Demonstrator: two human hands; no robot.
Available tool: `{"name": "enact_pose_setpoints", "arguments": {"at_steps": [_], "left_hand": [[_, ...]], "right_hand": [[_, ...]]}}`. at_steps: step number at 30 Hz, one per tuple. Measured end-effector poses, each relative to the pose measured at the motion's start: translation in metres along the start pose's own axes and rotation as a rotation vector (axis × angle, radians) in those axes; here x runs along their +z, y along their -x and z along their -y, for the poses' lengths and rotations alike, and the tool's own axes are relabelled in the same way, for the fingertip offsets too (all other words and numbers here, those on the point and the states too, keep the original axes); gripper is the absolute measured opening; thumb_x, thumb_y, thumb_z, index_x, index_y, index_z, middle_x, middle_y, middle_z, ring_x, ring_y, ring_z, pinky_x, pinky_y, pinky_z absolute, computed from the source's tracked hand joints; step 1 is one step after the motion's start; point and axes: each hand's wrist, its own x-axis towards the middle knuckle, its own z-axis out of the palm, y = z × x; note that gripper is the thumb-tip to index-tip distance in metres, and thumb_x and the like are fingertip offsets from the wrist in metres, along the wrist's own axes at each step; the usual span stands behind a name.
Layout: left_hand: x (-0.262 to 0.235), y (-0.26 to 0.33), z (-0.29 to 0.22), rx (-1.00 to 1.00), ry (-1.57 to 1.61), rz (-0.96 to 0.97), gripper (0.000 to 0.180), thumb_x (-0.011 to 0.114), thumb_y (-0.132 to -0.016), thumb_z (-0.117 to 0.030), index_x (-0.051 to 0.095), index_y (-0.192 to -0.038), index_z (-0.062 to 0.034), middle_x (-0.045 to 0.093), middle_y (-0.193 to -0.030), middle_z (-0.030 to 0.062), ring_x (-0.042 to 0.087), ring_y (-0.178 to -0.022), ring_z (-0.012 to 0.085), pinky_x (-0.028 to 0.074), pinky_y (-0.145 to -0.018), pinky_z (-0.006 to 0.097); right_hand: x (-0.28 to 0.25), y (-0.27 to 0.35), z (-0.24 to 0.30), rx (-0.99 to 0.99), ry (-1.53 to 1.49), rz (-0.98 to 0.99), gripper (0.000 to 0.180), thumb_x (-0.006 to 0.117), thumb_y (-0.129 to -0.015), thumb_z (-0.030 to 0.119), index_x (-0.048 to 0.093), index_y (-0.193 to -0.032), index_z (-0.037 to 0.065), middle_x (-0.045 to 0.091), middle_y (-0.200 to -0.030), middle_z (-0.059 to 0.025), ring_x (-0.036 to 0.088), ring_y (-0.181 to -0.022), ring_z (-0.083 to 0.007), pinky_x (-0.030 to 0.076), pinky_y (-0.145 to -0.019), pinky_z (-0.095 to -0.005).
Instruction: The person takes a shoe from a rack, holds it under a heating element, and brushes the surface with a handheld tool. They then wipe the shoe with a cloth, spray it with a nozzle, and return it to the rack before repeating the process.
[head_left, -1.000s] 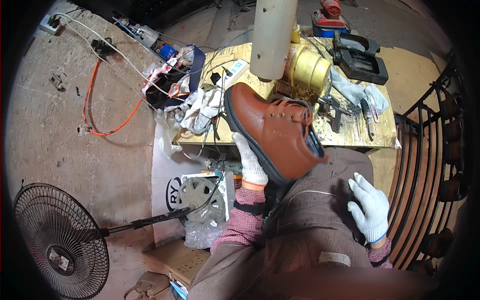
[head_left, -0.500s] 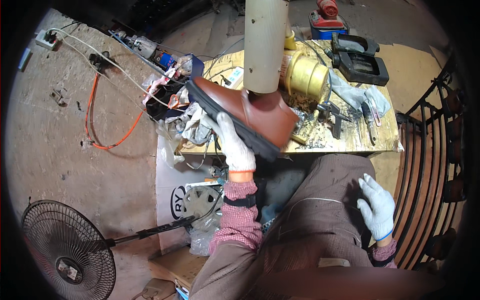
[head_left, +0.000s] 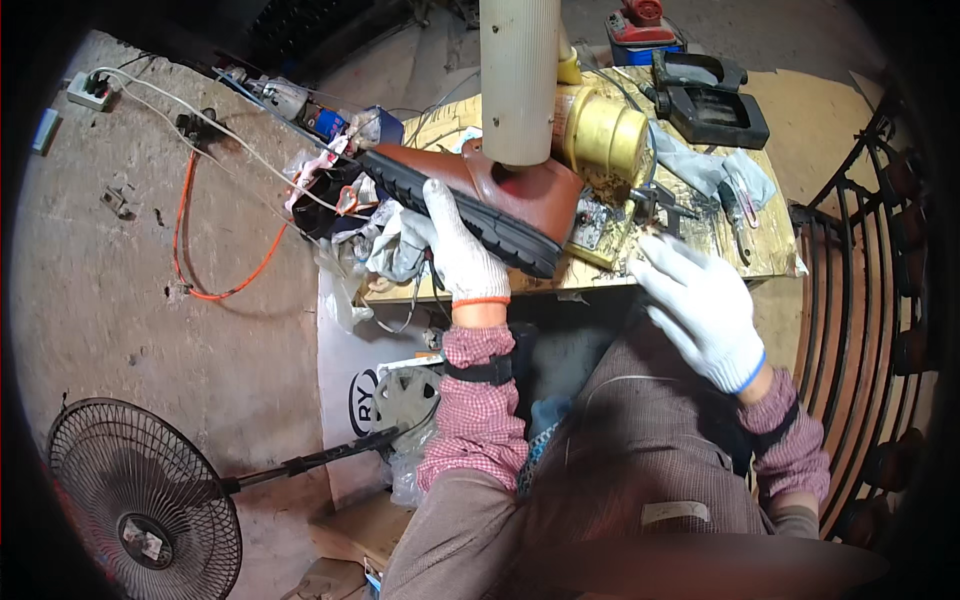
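My left hand, in a white knitted glove, grips a brown leather ankle boot from below, thumb against its black ridged sole. The boot is tilted, toe to the upper left, with the sole turned partly towards me. A pale ribbed tube comes down in front of the boot's opening and hides part of it. My right hand, gloved too, is above my lap near the bench's front edge. Its fingers stretch forward, slightly blurred, towards a black tool on the bench; I see nothing held.
A yellow stepped cylinder, grey cloths and black trays occupy the bench. Rags and cables crowd its left side. A standing fan is at lower left; a black metal rack lines the right.
My right hand has risen from beside my lap, moving left and forward to the bench edge. The boot has shifted up slightly and tilted, showing more of its sole tread.
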Motion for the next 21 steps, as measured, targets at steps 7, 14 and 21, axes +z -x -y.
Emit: {"name": "enact_pose_setpoints", "arguments": {"at_steps": [7,14,21], "left_hand": [[-0.011,0.065,-0.004,-0.111,0.114,0.119,0.103,0.065,-0.101,-0.048,-0.004,-0.168,-0.0111,0.025,-0.167,0.0138,0.037,-0.145,0.0293,0.032,-0.120,0.041],[0.010,0.047,-0.030,-0.037,0.025,-0.021,0.104,0.066,-0.100,-0.047,-0.003,-0.168,-0.0094,0.019,-0.169,0.0154,0.036,-0.147,0.0294,0.035,-0.120,0.043],[0.003,-0.006,0.003,-0.104,0.237,-0.144,0.071,0.072,-0.097,-0.049,0.043,-0.153,-0.0173,0.058,-0.141,0.0057,0.062,-0.117,0.0230,0.055,-0.100,0.042]], "right_hand": [[0.040,-0.079,0.037,-0.382,0.157,-0.141,0.044,0.060,-0.085,0.016,0.061,-0.126,0.002,0.064,-0.122,-0.0154,0.066,-0.105,-0.0312,0.054,-0.082,-0.0411],[0.041,0.051,-0.002,-0.191,-0.074,0.966,0.014,0.067,-0.080,0.021,0.074,-0.078,0.009,0.070,-0.076,-0.0112,0.071,-0.075,-0.0357,0.057,-0.069,-0.0479],[-0.002,0.137,-0.021,0.436,-0.231,0.217,0.030,0.075,-0.077,0.012,0.072,-0.107,0.007,0.073,-0.100,-0.0144,0.069,-0.094,-0.0365,0.055,-0.084,-0.0448]]}}
